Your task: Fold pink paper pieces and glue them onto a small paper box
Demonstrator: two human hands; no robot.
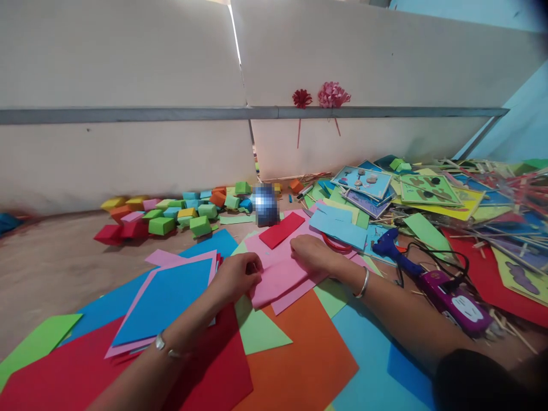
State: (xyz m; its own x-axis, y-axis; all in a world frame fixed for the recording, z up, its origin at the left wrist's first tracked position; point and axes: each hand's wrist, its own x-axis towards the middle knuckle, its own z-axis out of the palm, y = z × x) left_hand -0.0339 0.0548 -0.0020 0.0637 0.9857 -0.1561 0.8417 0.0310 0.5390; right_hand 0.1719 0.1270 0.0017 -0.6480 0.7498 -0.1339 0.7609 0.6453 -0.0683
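A pink paper sheet (278, 279) is folded over and lies above more pink paper. At its left edge, my left hand (237, 277) is closed with the thumb and fingers pinching the paper. My right hand (312, 254) is curled on the right part of the same sheet, its fingertips partly hidden. A small red paper strip (282, 229) rests just beyond both hands. Red scissor handles (337, 244) show beside my right hand, partly under light blue paper pieces (338, 224). Left of my left hand sits a stack of blue and pink sheets (165, 302).
Large red (205, 359), orange (303, 354) and light blue sheets (368, 348) spread in front. Paper cubes (161, 226) line the wall. A blue glue gun (398, 254) and purple power strip (456, 302) lie right, near picture boards (430, 189) and sticks. Paper flowers (334, 95) hang on the rail.
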